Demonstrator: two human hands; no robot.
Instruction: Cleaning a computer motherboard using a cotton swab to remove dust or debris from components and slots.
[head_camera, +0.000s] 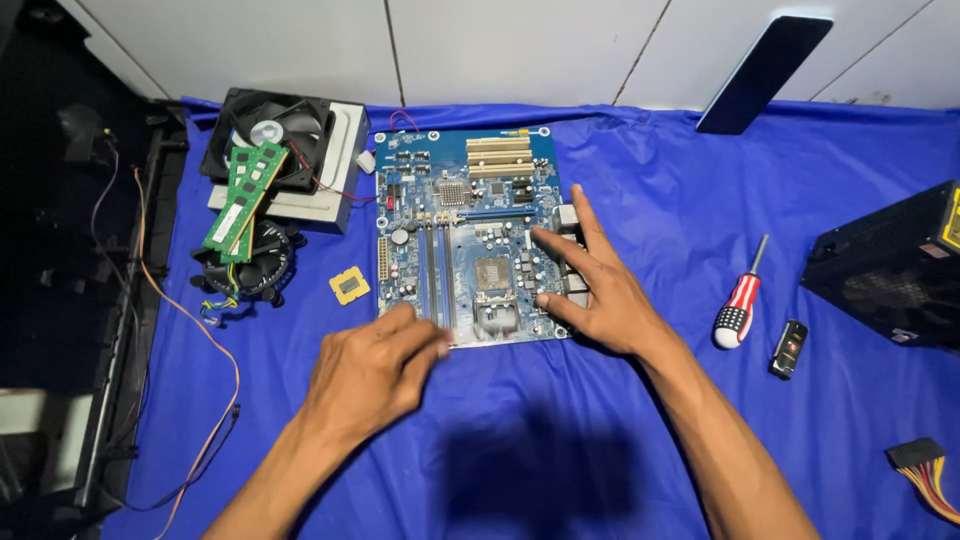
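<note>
Both hands rest on a blue motherboard (467, 235) lying flat on the blue-covered desk (700, 200), the left hand (372, 370) loosely curled at its near edge, the right hand (598, 290) spread open along its right side, neither grip holding anything, a screwdriver (740, 305) lying well right.

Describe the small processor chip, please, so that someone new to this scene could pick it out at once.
Start at the blue motherboard in the middle of the blue cloth. Just off its left edge, beside the round black cooler, lies the chip, above the left hand. It is the only small flat square there, yellow-rimmed with a grey centre, lying loose on the cloth.
</note>
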